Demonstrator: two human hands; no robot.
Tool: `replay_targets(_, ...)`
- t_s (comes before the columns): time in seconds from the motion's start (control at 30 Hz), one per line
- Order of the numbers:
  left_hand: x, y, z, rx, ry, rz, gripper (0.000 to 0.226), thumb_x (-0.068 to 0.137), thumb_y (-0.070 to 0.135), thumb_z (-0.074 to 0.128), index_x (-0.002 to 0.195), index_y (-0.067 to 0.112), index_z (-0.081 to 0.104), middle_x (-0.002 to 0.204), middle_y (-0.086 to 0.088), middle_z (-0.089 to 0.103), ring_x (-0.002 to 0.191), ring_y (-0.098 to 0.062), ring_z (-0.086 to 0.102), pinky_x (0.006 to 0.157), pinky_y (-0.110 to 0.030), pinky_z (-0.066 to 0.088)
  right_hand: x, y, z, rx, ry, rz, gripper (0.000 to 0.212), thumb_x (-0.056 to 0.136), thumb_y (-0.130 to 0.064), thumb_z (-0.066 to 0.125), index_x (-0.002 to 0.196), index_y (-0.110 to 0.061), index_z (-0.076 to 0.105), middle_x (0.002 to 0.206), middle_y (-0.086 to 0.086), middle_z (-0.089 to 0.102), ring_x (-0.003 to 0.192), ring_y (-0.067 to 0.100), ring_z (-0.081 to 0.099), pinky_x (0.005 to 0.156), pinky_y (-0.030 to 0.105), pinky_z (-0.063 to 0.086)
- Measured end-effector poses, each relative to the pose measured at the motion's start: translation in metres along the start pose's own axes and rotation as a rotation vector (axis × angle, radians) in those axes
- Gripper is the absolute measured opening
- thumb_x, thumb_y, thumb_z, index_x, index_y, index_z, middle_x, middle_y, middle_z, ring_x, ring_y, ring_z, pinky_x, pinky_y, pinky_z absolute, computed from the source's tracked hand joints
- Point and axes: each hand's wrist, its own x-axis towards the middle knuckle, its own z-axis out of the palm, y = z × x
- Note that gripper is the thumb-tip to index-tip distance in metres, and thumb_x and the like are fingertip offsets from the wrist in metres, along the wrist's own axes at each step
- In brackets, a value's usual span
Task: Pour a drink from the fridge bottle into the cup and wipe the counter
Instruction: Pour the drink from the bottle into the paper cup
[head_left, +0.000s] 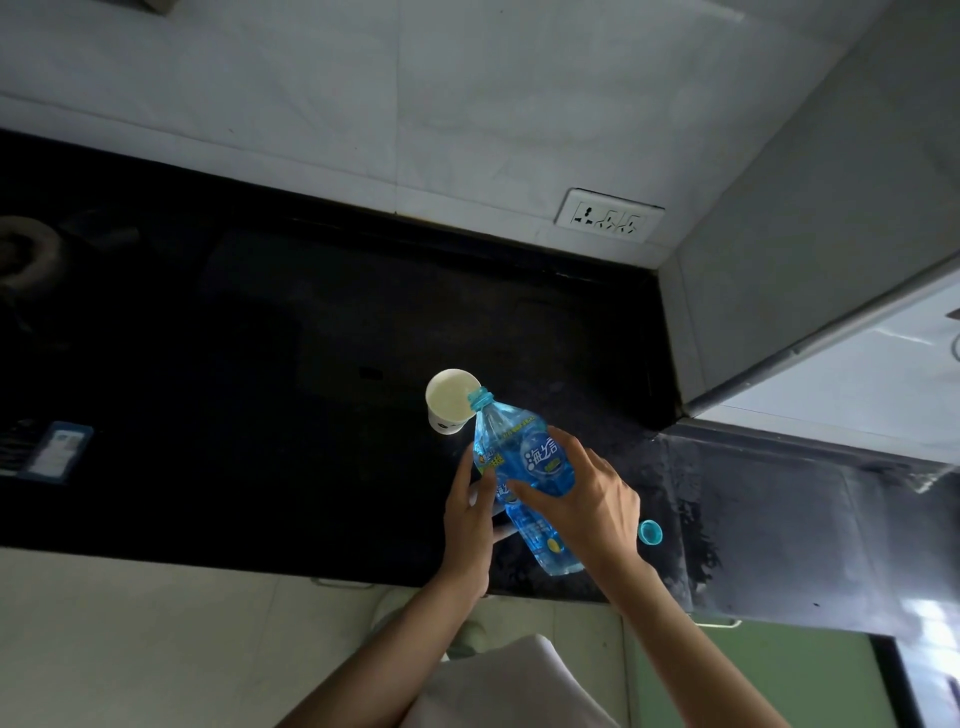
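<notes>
Behind both hands, a pale tiled wall (467, 104) with a white socket plate (609, 215) set low on it, well beyond the right hand. Under the hands, a dark, glossy desk (311, 338), far corner boxed in by a grey wall panel (805, 234) off to the right. At the far left of the desk, well apart from the left hand, a dim round shape, too dark to make out, and nearer the front edge a small blue-framed card (57, 451). Between the two hands, a clear blue plastic bottle (524, 457) with a blue label, tilted with its open neck forward and touching the rim of the cup. Right hand (582, 499): grip curled over the top and side of the bottle's middle, fingers wrapped onto the label. Left hand (470, 514): grip closed on the bottle's other side, thumb pressed against the label, fingers tucked underneath. Just ahead of the left hand's fingertips, a white paper cup (451, 397), standing on the desk, mouth open and pale inside. Just right of the right wrist, a small blue cap (650, 532) lying on the desk, open side up.
</notes>
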Motion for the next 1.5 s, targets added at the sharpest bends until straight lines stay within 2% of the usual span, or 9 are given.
replay_targets(0.47,-0.001,-0.002,0.000,0.017,0.006,0.025,0.044,0.092,0.039,0.054,0.135,0.042,0.045,0.121,0.004,0.065,0.102,-0.014,0.067,0.065,-0.028,0.057,-0.001,0.005,0.002,0.018,0.036,-0.054,0.076,0.066,-0.071,0.067,0.131,-0.034,0.052,0.108,-0.009,0.068,0.094,0.015,0.065,0.062,0.025,0.042)
replay_targets(0.67,-0.001,-0.001,-0.004,0.042,-0.008,0.105,0.047,0.097,0.030,0.052,0.141,0.039,0.040,0.124,0.001,0.063,0.110,-0.016,0.064,0.071,-0.029,0.058,-0.001,0.009,0.005,0.128,0.053,-0.082,0.076,0.064,-0.070,0.070,0.127,-0.033,0.052,0.102,-0.010,0.068,0.085,0.011,0.065,0.059,0.020,0.040)
replay_targets(0.87,-0.001,0.003,-0.004,0.066,-0.011,0.186,0.047,0.096,0.024,0.053,0.140,0.038,0.041,0.130,-0.002,0.060,0.108,-0.008,0.064,0.073,-0.027,0.057,-0.004,0.012,0.006,0.267,0.058,-0.064,0.076,0.062,-0.065,0.074,0.126,-0.031,0.052,0.105,-0.013,0.068,0.089,0.006,0.064,0.067,0.018,0.046)
replay_targets(1.0,0.000,0.007,-0.002,0.160,-0.003,0.268,0.054,0.089,0.034,0.057,0.140,0.042,0.040,0.132,0.003,0.059,0.116,-0.009,0.060,0.095,-0.046,0.051,-0.004,0.016,0.008,0.425,0.051,-0.034,0.076,0.062,-0.059,0.077,0.128,-0.034,0.048,0.109,-0.014,0.067,0.093,-0.002,0.062,0.077,0.021,0.054)
replay_targets(1.07,0.000,0.008,-0.001,0.228,0.001,0.308,0.053,0.088,0.036,0.059,0.138,0.046,0.042,0.130,0.005,0.060,0.117,-0.011,0.059,0.098,-0.050,0.048,-0.003,0.020,0.009,0.503,0.037,-0.018,0.077,0.062,-0.055,0.080,0.129,-0.037,0.047,0.110,-0.019,0.065,0.095,-0.005,0.062,0.082,0.021,0.054)
replay_targets(1.23,0.000,0.013,0.006,0.367,-0.061,0.401,0.050,0.094,0.013,0.057,0.137,0.035,0.042,0.105,0.025,0.068,0.105,0.000,0.063,0.091,-0.024,0.050,-0.005,0.034,0.010,0.675,-0.019,-0.007,0.083,0.062,-0.054,0.079,0.134,-0.035,0.043,0.110,-0.023,0.062,0.104,-0.003,0.062,0.088,0.023,0.055)
replay_targets(1.3,-0.001,0.016,0.007,0.397,-0.081,0.415,0.050,0.094,0.013,0.057,0.136,0.035,0.042,0.117,0.015,0.067,0.112,-0.003,0.061,0.091,-0.021,0.050,-0.005,0.038,0.008,0.712,-0.020,-0.014,0.083,0.062,-0.052,0.079,0.134,-0.034,0.042,0.112,-0.023,0.062,0.107,-0.003,0.062,0.090,0.022,0.053)
replay_targets(1.37,0.000,0.016,0.009,0.417,-0.094,0.439,0.051,0.093,0.015,0.059,0.138,0.031,0.042,0.131,0.000,0.060,0.118,-0.008,0.058,0.093,-0.021,0.049,-0.005,0.041,0.007,0.752,-0.026,-0.016,0.081,0.064,-0.042,0.083,0.134,-0.034,0.042,0.115,-0.022,0.062,0.109,-0.003,0.060,0.092,0.022,0.051)
replay_targets(1.5,0.000,0.014,0.014,0.460,-0.114,0.494,0.052,0.090,0.014,0.064,0.138,0.021,0.046,0.135,-0.003,0.057,0.121,-0.012,0.056,0.099,-0.029,0.048,-0.003,0.051,0.003,0.808,-0.045,-0.024,0.081,0.067,-0.019,0.086,0.131,-0.039,0.039,0.118,-0.019,0.061,0.112,-0.002,0.059,0.094,0.016,0.047)
